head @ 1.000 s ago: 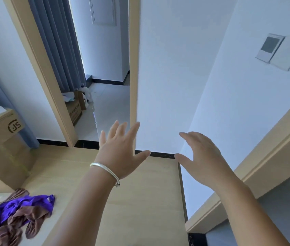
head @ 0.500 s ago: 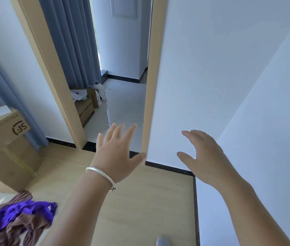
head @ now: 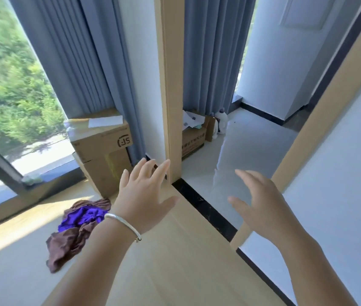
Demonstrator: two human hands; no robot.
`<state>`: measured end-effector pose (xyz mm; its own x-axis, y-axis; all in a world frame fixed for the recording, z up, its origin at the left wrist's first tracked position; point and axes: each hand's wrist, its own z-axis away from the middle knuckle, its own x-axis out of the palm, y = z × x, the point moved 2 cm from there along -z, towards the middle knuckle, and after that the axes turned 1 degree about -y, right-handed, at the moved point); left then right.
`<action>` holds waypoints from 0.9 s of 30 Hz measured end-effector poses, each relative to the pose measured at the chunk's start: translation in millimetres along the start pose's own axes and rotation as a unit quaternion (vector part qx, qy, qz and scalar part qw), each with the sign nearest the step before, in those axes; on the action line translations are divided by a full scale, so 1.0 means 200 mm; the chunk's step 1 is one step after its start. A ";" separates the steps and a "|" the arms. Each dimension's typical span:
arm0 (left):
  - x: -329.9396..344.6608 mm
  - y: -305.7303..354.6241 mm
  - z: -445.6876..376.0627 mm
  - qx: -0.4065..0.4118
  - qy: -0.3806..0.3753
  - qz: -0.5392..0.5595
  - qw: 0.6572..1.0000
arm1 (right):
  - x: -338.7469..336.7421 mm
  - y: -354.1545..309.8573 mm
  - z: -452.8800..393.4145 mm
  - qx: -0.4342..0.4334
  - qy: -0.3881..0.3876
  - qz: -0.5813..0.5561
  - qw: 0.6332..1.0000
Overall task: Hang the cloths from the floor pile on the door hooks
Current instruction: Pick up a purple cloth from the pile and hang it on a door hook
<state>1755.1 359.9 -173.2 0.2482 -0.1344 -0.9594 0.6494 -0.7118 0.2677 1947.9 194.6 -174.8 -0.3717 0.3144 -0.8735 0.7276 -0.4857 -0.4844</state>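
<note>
1. Head view, hands: the left hand (head: 142,193) is held out over the floor with fingers spread and straight, holding nothing; a silver bracelet (head: 123,226) sits on its wrist. The right hand (head: 261,206) is likewise open, fingers loosely extended, and empty.

2. Head view, task items: the pile of cloths (head: 76,228), one purple and at least one brown, lies on the floor (head: 175,272) to the lower left, just beside the left forearm and near the cardboard boxes (head: 102,149) by the curtain (head: 82,51). No door hooks are visible in this view.

3. Head view, surroundings: a door frame post (head: 170,85) stands directly ahead, with an open doorway to its right.

4. Assessment: no cloth is in hand, so the step is judged to be fetching one from the pile.

5. Recommendation: bend toward the pile and reach down-left with the nearer left hand; pinch a single cloth at an edge or corner so it separates from the tangle; shake it free before carrying it to the hooks.

6. Risk: the cloths overlap, so a central grab would likely lift several.
</note>
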 end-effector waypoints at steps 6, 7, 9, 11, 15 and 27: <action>-0.05 -0.33 -0.07 -0.124 0.040 -0.018 0.991 | 0.19 -0.26 -0.44 -0.115 -0.064 0.001 0.991; -0.06 -0.39 -0.08 -0.144 0.044 -0.016 0.988 | 0.23 -0.31 -0.50 -0.129 -0.076 0.003 0.989; -0.06 -0.53 -0.10 -0.180 0.050 -0.011 0.982 | 0.33 -0.42 -0.62 -0.154 -0.098 0.006 0.983; -0.06 -0.67 -0.13 -0.207 0.052 -0.010 0.977 | 0.43 -0.53 -0.74 -0.174 -0.116 0.002 0.978; -0.10 -1.01 -0.19 -0.258 0.064 0.000 0.964 | 0.63 -0.81 -0.97 -0.215 -0.147 0.008 0.966; -0.14 -1.94 -0.28 -0.404 0.058 0.010 0.913 | 1.23 -1.58 -1.52 -0.303 -0.257 0.049 0.916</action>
<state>1537.0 678.4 -244.1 0.3095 -0.0342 -0.9503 0.9506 0.0379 0.3082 1802.1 673.2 -223.1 -0.3972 -0.2086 -0.8937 0.9004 0.1000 -0.4235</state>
